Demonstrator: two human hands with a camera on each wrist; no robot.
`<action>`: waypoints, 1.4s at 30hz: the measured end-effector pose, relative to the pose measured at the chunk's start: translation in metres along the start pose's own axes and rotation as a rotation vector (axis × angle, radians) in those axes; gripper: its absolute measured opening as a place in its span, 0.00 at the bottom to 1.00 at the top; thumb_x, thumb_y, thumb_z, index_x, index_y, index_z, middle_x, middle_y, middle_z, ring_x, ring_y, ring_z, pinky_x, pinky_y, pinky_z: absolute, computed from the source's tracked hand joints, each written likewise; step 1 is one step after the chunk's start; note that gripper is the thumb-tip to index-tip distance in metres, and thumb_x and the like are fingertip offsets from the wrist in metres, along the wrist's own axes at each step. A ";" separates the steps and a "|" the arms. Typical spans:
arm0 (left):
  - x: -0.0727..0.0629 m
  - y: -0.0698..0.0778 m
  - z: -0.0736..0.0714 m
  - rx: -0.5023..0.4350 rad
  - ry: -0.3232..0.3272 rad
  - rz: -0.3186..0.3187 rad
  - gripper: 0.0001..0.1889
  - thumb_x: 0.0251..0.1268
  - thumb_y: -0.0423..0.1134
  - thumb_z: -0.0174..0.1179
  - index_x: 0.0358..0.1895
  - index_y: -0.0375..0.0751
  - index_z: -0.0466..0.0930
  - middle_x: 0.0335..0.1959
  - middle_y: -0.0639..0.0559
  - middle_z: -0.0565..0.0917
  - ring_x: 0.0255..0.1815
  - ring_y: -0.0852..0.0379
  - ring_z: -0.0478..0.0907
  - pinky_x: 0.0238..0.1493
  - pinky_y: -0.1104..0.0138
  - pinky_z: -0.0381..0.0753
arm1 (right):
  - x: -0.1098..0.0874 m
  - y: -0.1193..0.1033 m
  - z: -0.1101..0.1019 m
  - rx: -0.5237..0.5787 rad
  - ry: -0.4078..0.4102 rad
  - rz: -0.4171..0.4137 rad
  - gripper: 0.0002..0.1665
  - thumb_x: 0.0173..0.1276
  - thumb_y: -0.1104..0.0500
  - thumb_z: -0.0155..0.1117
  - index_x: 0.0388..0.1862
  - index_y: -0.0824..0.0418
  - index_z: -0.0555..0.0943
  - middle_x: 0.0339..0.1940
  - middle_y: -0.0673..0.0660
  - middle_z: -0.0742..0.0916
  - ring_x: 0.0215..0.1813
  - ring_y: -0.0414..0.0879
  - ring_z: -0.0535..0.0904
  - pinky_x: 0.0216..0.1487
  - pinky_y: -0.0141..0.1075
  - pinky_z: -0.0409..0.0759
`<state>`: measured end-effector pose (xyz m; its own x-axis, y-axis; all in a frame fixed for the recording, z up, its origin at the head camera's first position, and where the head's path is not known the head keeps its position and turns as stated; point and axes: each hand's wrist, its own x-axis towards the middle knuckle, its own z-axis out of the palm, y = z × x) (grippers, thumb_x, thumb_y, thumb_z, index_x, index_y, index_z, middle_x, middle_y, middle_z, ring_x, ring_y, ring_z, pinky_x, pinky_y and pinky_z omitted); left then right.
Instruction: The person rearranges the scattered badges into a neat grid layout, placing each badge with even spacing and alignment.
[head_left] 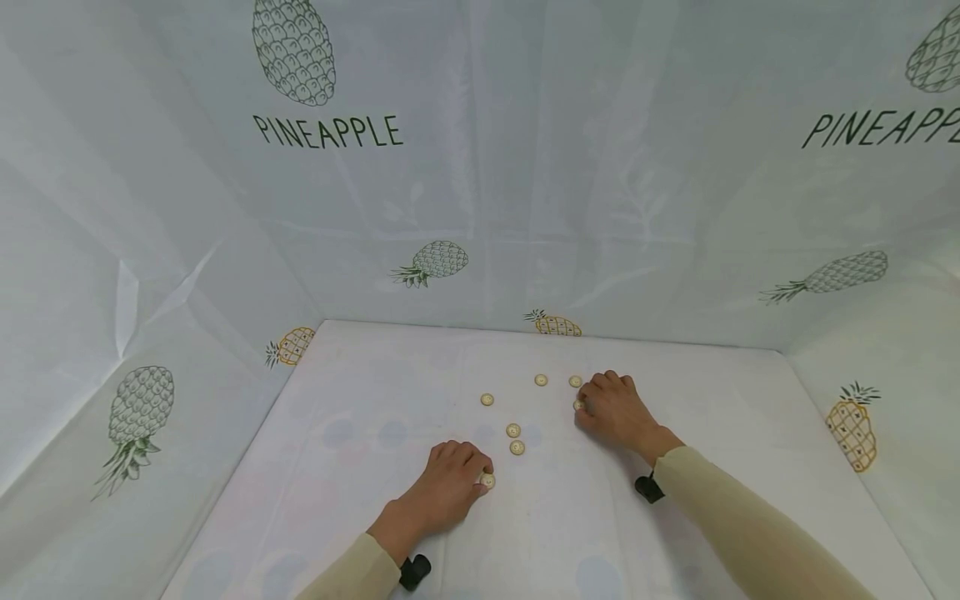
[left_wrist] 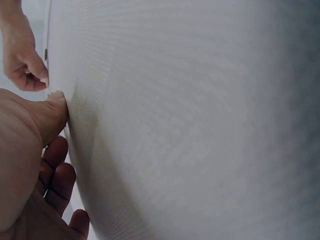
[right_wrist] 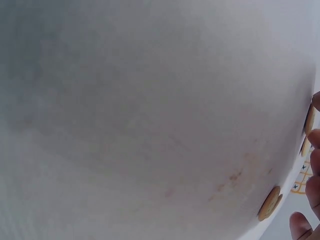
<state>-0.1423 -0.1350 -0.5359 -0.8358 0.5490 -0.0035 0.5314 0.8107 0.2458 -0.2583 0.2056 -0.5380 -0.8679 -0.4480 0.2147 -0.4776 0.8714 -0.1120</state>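
Near the front of the table, my left hand [head_left: 444, 487] pinches a round, pale wooden button [head_left: 487, 481] between thumb and fingers. Farther back and to the right, my right hand [head_left: 617, 410] grips another wooden button [head_left: 579, 405] by its edge. Just behind that hand lies a third button [head_left: 575, 381]. In the right wrist view the gripped button [right_wrist: 310, 119] shows edge-on between thumb and fingertip. The left wrist view shows my left thumb [left_wrist: 50, 112] low at the cloth, its button hidden.
More buttons lie between the hands: a close pair [head_left: 513, 430] in the middle, one [head_left: 487, 399] to the left behind it and one [head_left: 541, 380] at the back. White cloth covers the table [head_left: 360, 367]; pineapple-print curtains [head_left: 600, 167] enclose its back and sides.
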 end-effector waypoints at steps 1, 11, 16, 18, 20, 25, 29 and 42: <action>0.000 0.000 0.000 -0.001 -0.001 -0.001 0.10 0.79 0.46 0.62 0.56 0.55 0.78 0.55 0.59 0.76 0.59 0.56 0.71 0.70 0.52 0.67 | 0.000 -0.001 0.000 0.007 0.005 0.001 0.10 0.68 0.52 0.67 0.43 0.56 0.85 0.43 0.53 0.83 0.48 0.53 0.75 0.52 0.54 0.71; 0.000 0.002 -0.003 -0.011 -0.004 -0.009 0.09 0.79 0.46 0.63 0.55 0.54 0.78 0.54 0.59 0.76 0.59 0.56 0.70 0.70 0.52 0.67 | 0.003 -0.033 -0.003 0.043 0.026 -0.030 0.18 0.69 0.49 0.71 0.49 0.60 0.85 0.48 0.56 0.84 0.54 0.55 0.76 0.60 0.57 0.72; 0.000 0.003 -0.003 -0.012 -0.008 -0.013 0.09 0.79 0.46 0.63 0.55 0.54 0.78 0.55 0.59 0.76 0.60 0.56 0.71 0.71 0.52 0.67 | 0.002 -0.061 0.000 0.054 0.022 -0.052 0.17 0.70 0.48 0.71 0.49 0.58 0.85 0.46 0.53 0.83 0.53 0.52 0.75 0.63 0.57 0.72; 0.001 0.003 -0.003 -0.010 -0.011 -0.015 0.09 0.79 0.46 0.63 0.55 0.55 0.78 0.55 0.59 0.76 0.60 0.56 0.71 0.71 0.52 0.67 | 0.001 -0.072 0.002 0.057 0.022 -0.065 0.16 0.71 0.47 0.71 0.49 0.56 0.85 0.45 0.52 0.83 0.52 0.51 0.75 0.62 0.56 0.72; 0.000 0.003 -0.004 -0.008 -0.012 -0.015 0.09 0.79 0.46 0.63 0.56 0.55 0.78 0.55 0.59 0.76 0.60 0.56 0.70 0.71 0.51 0.67 | -0.001 -0.082 0.004 0.055 0.023 -0.086 0.17 0.71 0.45 0.71 0.48 0.55 0.85 0.44 0.51 0.83 0.51 0.50 0.75 0.61 0.55 0.72; 0.001 0.003 -0.004 -0.011 -0.009 -0.012 0.10 0.79 0.46 0.63 0.56 0.54 0.78 0.55 0.59 0.75 0.60 0.56 0.70 0.70 0.51 0.67 | -0.005 -0.100 0.009 0.031 0.039 -0.157 0.19 0.69 0.41 0.74 0.45 0.55 0.86 0.42 0.50 0.83 0.48 0.49 0.75 0.58 0.53 0.74; 0.000 0.003 -0.004 -0.017 -0.008 -0.009 0.10 0.79 0.46 0.62 0.56 0.54 0.78 0.55 0.59 0.75 0.60 0.56 0.70 0.70 0.52 0.67 | -0.007 -0.107 0.013 -0.006 0.053 -0.183 0.20 0.67 0.40 0.76 0.43 0.54 0.86 0.41 0.50 0.82 0.46 0.49 0.74 0.55 0.52 0.74; 0.000 0.001 0.000 -0.011 0.008 0.002 0.09 0.79 0.46 0.62 0.56 0.55 0.77 0.55 0.59 0.75 0.60 0.56 0.70 0.70 0.52 0.67 | -0.008 -0.109 0.015 -0.025 0.027 -0.197 0.13 0.70 0.46 0.73 0.40 0.53 0.84 0.40 0.49 0.82 0.45 0.47 0.72 0.53 0.47 0.72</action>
<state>-0.1413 -0.1340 -0.5359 -0.8356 0.5494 0.0046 0.5320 0.8071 0.2560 -0.2009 0.1114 -0.5417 -0.7541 -0.6048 0.2559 -0.6336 0.7726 -0.0412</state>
